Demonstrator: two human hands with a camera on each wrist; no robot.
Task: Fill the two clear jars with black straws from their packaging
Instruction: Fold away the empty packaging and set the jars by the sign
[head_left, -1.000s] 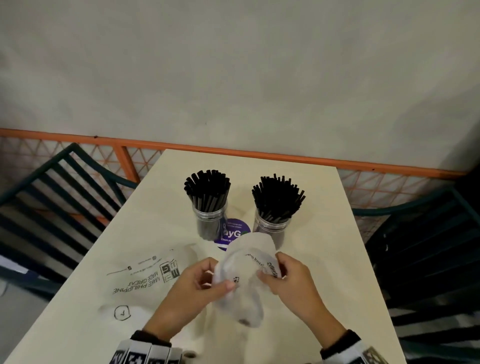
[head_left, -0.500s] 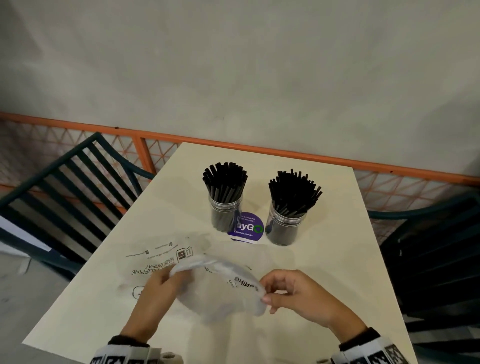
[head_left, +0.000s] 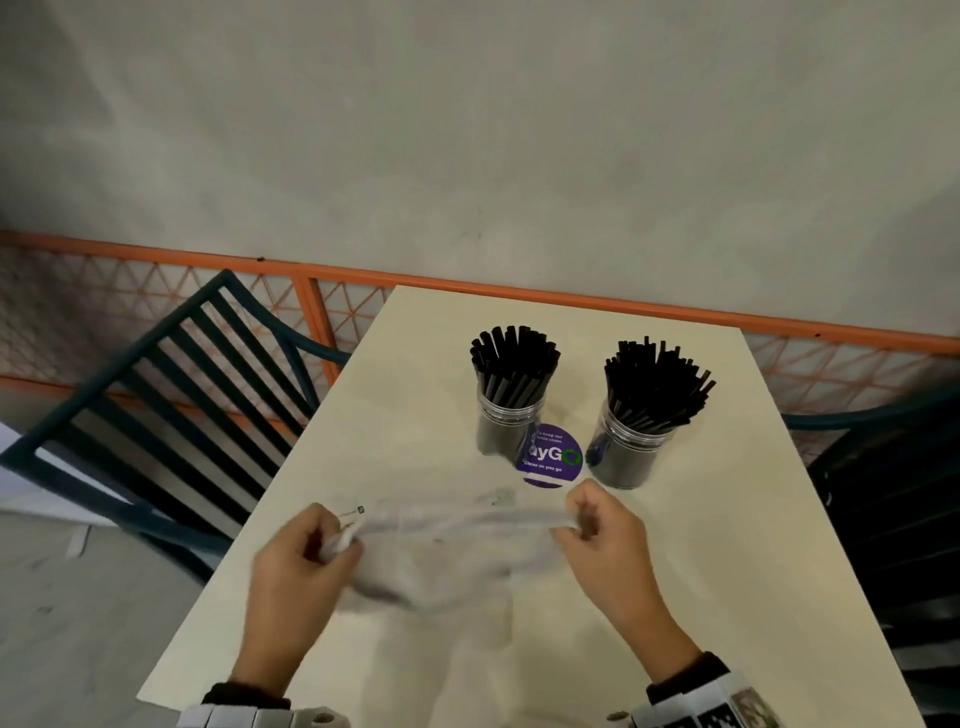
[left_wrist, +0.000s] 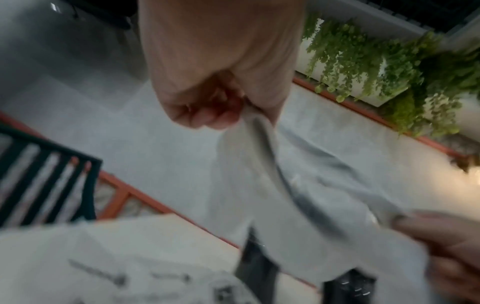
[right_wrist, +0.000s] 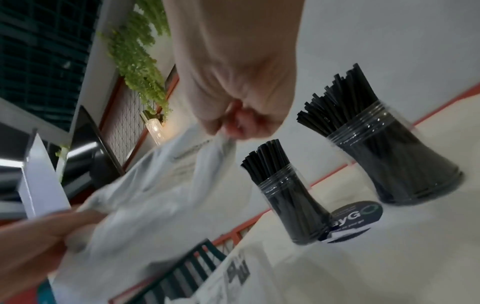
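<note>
Two clear jars stand side by side at the far middle of the table, the left jar (head_left: 510, 422) (right_wrist: 293, 205) and the right jar (head_left: 628, 447) (right_wrist: 405, 162), each packed with upright black straws (head_left: 655, 382). In front of them both hands stretch a clear, empty-looking plastic bag (head_left: 447, 545) (left_wrist: 298, 185) (right_wrist: 161, 195) between them, above the table. My left hand (head_left: 324, 540) (left_wrist: 221, 107) pinches its left end in curled fingers. My right hand (head_left: 584, 519) (right_wrist: 233, 123) pinches the right end. The bag is blurred by motion.
A second clear wrapper with black print (right_wrist: 233, 273) lies flat on the cream table (head_left: 727, 571) under the hands. A round purple sticker (head_left: 551, 460) sits between the jars. Dark slatted chairs (head_left: 171, 405) flank the table; an orange railing (head_left: 571, 304) runs behind it.
The hands have moved apart and pulled the bag from a loose bunch into a wide stretched strip. The head view has shifted left.
</note>
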